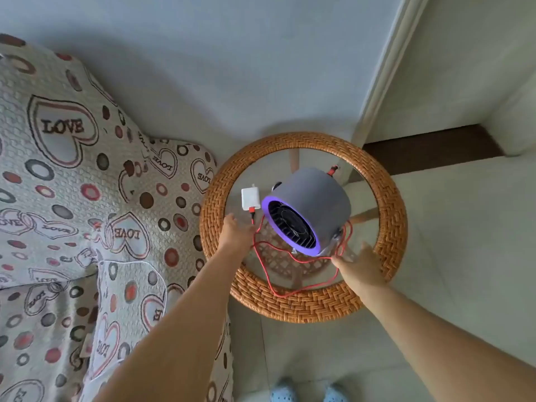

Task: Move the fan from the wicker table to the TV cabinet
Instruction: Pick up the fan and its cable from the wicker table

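We see the fan (311,206), a grey drum with a violet glowing ring around its dark grille, standing on the glass tabletop (368,195) of the round wicker table (388,198), tilted so the grille faces us. A red cable (269,274) loops across the glass in front of it and runs up to a white charger plug (249,199) lying just left of the fan.

Our left hand (236,232) reaches in from below with the arm stretched out, fingers closing around the red cable just under the plug; how firmly it grips we cannot tell. Our right hand (358,266) comes in from the lower right, palm down and fingers loosely spread, its fingertips at the cable beside the fan's base, with nothing clearly gripped.

Beneath the glass a woven lower shelf (285,261) shows through. A sofa cover (72,175) printed with hearts and circles lies left of the table, pale tiled floor (452,256) spreads right, and blue slippers (307,391) show at the bottom edge.
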